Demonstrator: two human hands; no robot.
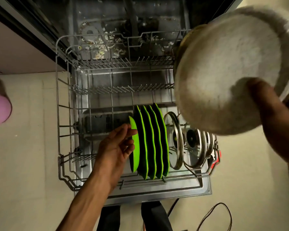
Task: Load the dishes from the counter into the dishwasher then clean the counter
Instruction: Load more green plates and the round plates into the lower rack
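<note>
5 green plates [150,144] upright in rack [60,114]; left hand [118,147] fingers touch the smallest; right hand [270,110] grips 1 speckled plate [223,64].

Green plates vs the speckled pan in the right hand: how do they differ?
The green plates stand on edge in the lower rack; the speckled pan is held in the air by the right hand. The plates are bright green with dark faces, the pan pale and speckled. The pan looks larger, though it is nearer the camera. The left hand touches the leftmost plate; only the right hand grips the pan.
</note>
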